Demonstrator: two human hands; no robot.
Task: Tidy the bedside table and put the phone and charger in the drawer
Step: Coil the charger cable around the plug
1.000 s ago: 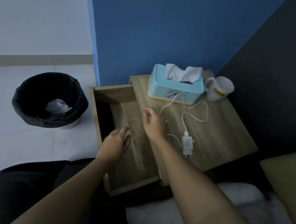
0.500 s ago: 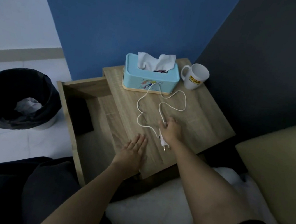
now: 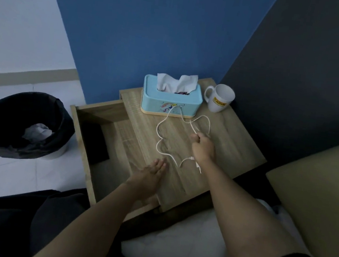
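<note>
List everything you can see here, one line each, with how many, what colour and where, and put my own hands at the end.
bedside table: one, light wood, against the blue wall.
drawer: one, light wood, pulled open on the table's left side.
phone: one, black, lying in the drawer.
tissue box: one, light blue, back of the tabletop, white tissue sticking out.
mug: one, white with a yellow label, right of the tissue box.
charger cable: one, white, looped across the tabletop.
charger plug: one, white, near the table's front edge.
bin: one, black liner, on the floor to the left, crumpled paper inside.
left hand: flat at the table's front left edge.
right hand: fingers closed on the cable.
</note>
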